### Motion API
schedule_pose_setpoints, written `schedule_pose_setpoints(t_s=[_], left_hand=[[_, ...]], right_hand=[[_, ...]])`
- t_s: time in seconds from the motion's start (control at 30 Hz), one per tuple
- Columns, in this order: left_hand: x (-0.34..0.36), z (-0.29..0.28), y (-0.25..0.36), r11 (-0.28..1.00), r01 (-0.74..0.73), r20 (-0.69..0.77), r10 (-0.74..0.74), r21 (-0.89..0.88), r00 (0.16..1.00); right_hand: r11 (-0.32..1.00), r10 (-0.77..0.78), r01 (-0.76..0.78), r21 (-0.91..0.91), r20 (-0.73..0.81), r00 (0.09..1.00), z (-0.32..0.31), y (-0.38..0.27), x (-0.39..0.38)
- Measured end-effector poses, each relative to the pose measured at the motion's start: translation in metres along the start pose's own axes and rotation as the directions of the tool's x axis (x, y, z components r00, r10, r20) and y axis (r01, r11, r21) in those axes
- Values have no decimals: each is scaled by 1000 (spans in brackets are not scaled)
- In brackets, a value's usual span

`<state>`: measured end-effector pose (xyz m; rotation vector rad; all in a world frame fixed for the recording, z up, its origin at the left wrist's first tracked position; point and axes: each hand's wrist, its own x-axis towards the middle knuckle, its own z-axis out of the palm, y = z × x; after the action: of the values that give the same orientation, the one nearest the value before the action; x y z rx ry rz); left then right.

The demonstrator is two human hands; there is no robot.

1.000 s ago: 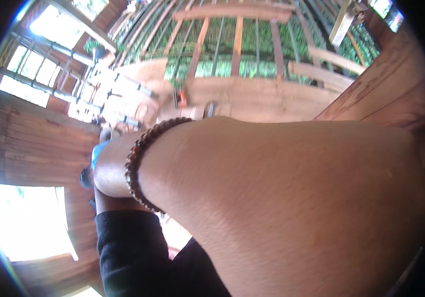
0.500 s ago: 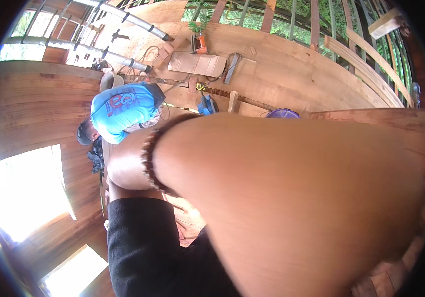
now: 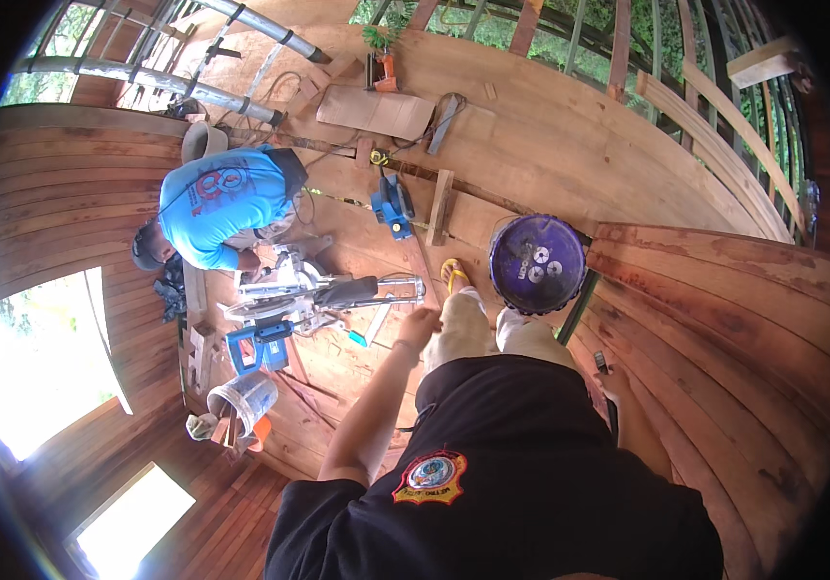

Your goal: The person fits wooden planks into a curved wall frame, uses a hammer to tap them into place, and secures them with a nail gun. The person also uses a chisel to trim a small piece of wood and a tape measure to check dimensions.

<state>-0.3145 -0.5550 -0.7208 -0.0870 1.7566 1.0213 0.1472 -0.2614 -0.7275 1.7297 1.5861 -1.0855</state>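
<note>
My left hand (image 3: pixel 420 329) is closed beside my left knee, and no object shows in its fingers. On my right side, my right hand (image 3: pixel 614 383) is closed around a slim black tool (image 3: pixel 613 421) with a grey end; its kind is unclear. Ahead and left, a mitre saw (image 3: pixel 284 307) with a blue handle stands on the wooden floor, apart from my hands. A co-worker in a blue shirt (image 3: pixel 231 203) bends over it, one hand (image 3: pixel 248 260) at its far side. A purple-lidded bucket (image 3: pixel 537 263) stands just beyond my feet.
A blue power planer (image 3: pixel 393 207), a wood block (image 3: pixel 440 207) and flat cardboard (image 3: pixel 376 111) lie on the plywood floor. A bucket of offcuts (image 3: pixel 244 396) stands left. Stacked boards (image 3: pixel 714 280) line the right. Metal poles (image 3: pixel 154 87) and a slatted railing (image 3: pixel 618 48) edge the far side.
A bare arm with a bracelet that crossed close in front has dropped out of the way. My torso, both hands, the mitre saw and the bucket now show.
</note>
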Motion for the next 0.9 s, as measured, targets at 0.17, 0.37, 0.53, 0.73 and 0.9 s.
schedule_pose_setpoints(t_s=[0.17,0.37,0.53,0.73,0.9], left_hand=[[65,16,-77,411,-391,388,95,824,917],[276,92,-69,599,-235,322,-40,766,946],[416,179,-79,894,38,90,-87,447,992],[407,189,-63,973,231,-40,-231,6,972],[365,189,-15,970,17,-22,-22,-242,1000]], right_hand=[[979,-57,50,-197,-31,998,-18,-40,-26],[997,-14,10,-72,-51,999,14,-46,-50],[993,120,-120,-2,-60,991,60,5,-68],[955,291,-292,53,20,956,100,61,-87],[988,156,-156,-6,-46,987,120,101,-77]])
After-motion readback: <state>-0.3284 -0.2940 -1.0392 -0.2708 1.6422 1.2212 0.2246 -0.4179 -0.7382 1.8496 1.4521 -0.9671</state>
